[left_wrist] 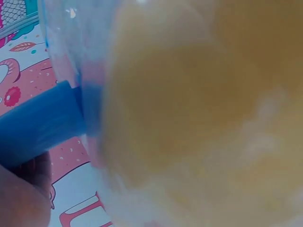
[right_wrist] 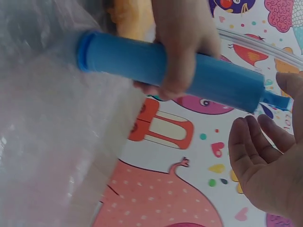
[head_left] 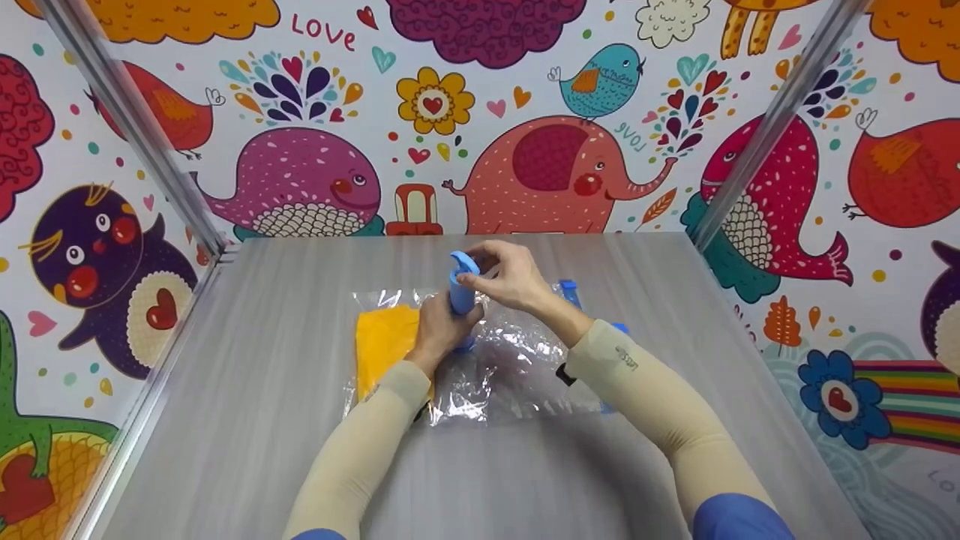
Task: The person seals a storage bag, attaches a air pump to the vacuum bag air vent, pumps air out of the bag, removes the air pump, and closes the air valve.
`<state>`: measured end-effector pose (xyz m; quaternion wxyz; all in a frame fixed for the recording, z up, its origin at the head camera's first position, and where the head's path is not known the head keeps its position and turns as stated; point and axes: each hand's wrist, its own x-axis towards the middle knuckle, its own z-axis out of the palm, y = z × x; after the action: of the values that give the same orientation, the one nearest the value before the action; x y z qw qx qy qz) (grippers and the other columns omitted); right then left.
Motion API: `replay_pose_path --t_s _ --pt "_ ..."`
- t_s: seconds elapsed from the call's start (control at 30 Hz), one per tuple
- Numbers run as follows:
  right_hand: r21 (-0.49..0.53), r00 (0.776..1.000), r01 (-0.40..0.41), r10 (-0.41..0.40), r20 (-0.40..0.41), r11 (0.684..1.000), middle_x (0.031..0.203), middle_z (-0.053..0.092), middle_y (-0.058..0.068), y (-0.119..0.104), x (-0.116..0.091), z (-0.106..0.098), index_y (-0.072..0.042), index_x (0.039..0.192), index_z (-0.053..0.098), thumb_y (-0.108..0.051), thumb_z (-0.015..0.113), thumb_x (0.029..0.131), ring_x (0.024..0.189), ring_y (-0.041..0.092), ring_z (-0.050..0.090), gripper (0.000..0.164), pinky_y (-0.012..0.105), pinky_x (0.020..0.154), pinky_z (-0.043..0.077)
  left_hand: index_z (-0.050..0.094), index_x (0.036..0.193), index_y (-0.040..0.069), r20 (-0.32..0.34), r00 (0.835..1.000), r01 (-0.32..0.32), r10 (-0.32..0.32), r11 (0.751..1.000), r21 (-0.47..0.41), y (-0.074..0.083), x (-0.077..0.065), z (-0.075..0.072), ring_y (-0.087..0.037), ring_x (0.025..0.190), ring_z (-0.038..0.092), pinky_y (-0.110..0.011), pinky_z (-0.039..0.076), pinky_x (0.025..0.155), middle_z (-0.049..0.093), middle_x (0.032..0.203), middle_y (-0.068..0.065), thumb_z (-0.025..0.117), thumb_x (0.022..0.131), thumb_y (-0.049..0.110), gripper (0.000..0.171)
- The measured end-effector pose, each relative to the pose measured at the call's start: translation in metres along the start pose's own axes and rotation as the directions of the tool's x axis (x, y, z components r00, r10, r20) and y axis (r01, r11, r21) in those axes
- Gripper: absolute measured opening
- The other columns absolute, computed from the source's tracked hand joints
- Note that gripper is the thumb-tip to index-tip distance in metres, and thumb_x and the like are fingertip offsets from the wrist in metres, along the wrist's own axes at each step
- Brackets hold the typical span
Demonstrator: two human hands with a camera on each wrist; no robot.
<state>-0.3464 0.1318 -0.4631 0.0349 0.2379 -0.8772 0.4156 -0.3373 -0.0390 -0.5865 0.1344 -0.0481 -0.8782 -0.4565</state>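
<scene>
A blue hand pump (head_left: 462, 300) stands nearly upright on a clear plastic bag (head_left: 517, 375). My left hand (head_left: 442, 326) grips its barrel, fingers wrapped around the middle in the right wrist view. At the top of the pump is a small blue handle (right_wrist: 276, 100). Around that handle my right hand (right_wrist: 272, 156) is held with thumb and fingers apart and loosely bent. No firm hold on the handle shows. Folded yellow cloth (head_left: 382, 341) lies under clear plastic to the left of the pump; in the left wrist view the yellow cloth (left_wrist: 180, 104) is blurred.
Blue pieces, including a blue clip (head_left: 568, 289), show along the bag's right side. Everything lies on a grey wood-grain table (head_left: 247, 390). Metal posts (head_left: 127, 120) and a patterned wall (head_left: 427, 157) stand around its far and side edges.
</scene>
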Motion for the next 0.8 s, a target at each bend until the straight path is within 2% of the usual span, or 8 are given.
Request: replay_pose_path --t_s 0.2,0.3,0.43,0.53,0.63,0.8 --pt "-0.055 0.999 0.004 -0.001 0.037 0.998 0.092 0.078 0.007 -0.016 0.007 -0.013 -0.008 0.129 0.079 -0.037 0.079 0.103 0.078 0.015 0.065 0.039 0.026 0.069 0.055 0.075 0.122 0.001 0.073 0.997 0.007 -0.006 1.0 -0.021 -0.003 0.001 -0.004 -0.04 0.098 0.082 -0.059 0.067 0.095 0.085 0.11 -0.022 0.083 0.093 0.04 0.049" --pt "-0.052 0.997 0.008 -0.004 0.077 0.999 0.085 0.075 0.005 -0.022 0.011 -0.016 -0.006 0.127 0.08 -0.033 0.073 0.107 0.073 0.011 0.062 0.034 0.023 0.064 0.051 0.073 0.129 0.001 0.111 0.994 0.026 -0.023 0.999 -0.029 -0.004 0.002 -0.006 -0.039 0.105 0.082 -0.058 0.067 0.102 0.085 0.117 -0.021 0.083 0.095 0.04 0.053" --pt "-0.042 0.992 0.003 0.002 0.124 0.999 0.084 0.075 0.007 -0.027 0.016 -0.016 -0.004 0.127 0.08 -0.028 0.069 0.11 0.07 0.008 0.062 0.032 0.021 0.061 0.052 0.072 0.135 0.002 0.159 0.986 0.062 -0.055 0.997 -0.041 -0.004 0.004 -0.009 -0.039 0.11 0.082 -0.058 0.066 0.107 0.084 0.124 -0.02 0.084 0.096 0.04 0.056" --pt "-0.031 0.986 -0.01 0.015 0.164 0.999 0.087 0.078 0.014 -0.029 0.019 -0.015 -0.002 0.13 0.08 -0.026 0.068 0.11 0.069 0.008 0.064 0.033 0.02 0.062 0.054 0.072 0.136 0.003 0.187 0.981 0.061 -0.053 0.998 -0.032 -0.004 0.005 -0.012 -0.038 0.111 0.082 -0.058 0.065 0.109 0.084 0.125 -0.019 0.085 0.097 0.039 0.055" --pt "-0.021 0.978 -0.033 0.036 0.204 0.999 0.085 0.077 0.015 -0.03 0.022 -0.013 -0.001 0.127 0.08 -0.028 0.067 0.111 0.068 0.01 0.065 0.034 0.02 0.062 0.056 0.073 0.134 0.004 0.198 0.98 0.033 -0.03 0.999 -0.011 -0.003 0.006 -0.014 -0.036 0.108 0.083 -0.056 0.066 0.108 0.085 0.122 -0.017 0.085 0.097 0.038 0.051" --pt "-0.036 0.97 -0.07 0.076 0.232 0.997 0.077 0.063 -0.001 -0.03 0.023 -0.007 -0.007 0.104 0.077 -0.032 0.066 0.112 0.068 0.012 0.063 0.028 0.022 0.062 0.055 0.077 0.125 0.002 0.196 0.981 -0.016 0.011 1.0 0.026 -0.003 0.007 -0.015 -0.033 0.098 0.084 -0.053 0.07 0.1 0.086 0.113 -0.016 0.086 0.096 0.036 0.045"
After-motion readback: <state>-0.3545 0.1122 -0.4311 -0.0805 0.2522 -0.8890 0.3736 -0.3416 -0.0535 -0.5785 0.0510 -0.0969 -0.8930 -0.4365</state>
